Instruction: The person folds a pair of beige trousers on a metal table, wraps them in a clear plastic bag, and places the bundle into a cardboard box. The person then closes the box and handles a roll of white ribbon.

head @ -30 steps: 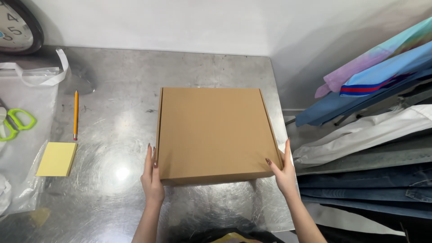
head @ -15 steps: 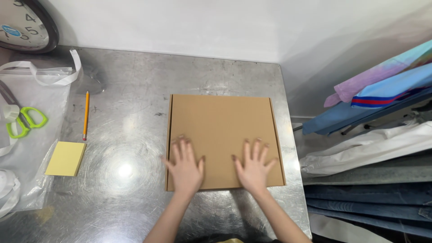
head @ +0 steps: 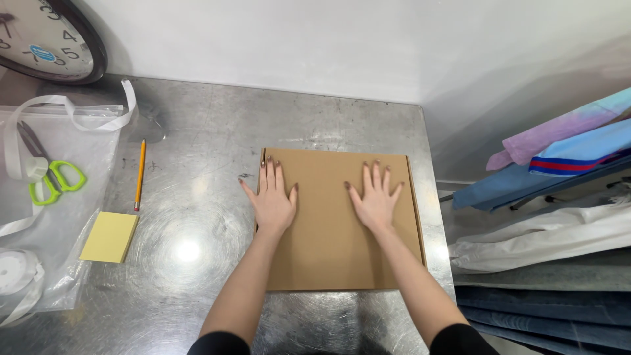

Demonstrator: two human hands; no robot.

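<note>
A flat brown cardboard box (head: 328, 250) lies closed on the steel table (head: 197, 131), near its right edge. My left hand (head: 273, 200) rests palm down on the box's far left part, fingers spread. On the far right part my right hand (head: 374, 200) lies flat the same way. Neither hand holds anything.
A pencil (head: 139, 174) and a yellow sticky-note pad (head: 109, 236) lie left of the box. Further left are green-handled scissors (head: 49, 181), white ribbon (head: 39, 115) and a clear plastic bag (head: 79, 151). A wall clock (head: 46, 36) leans at the back left. Folded fabrics (head: 559, 151) are stacked to the right.
My hands left the box's near side edges and moved onto its top, then slid toward the far half. The box stays in place on the table.
</note>
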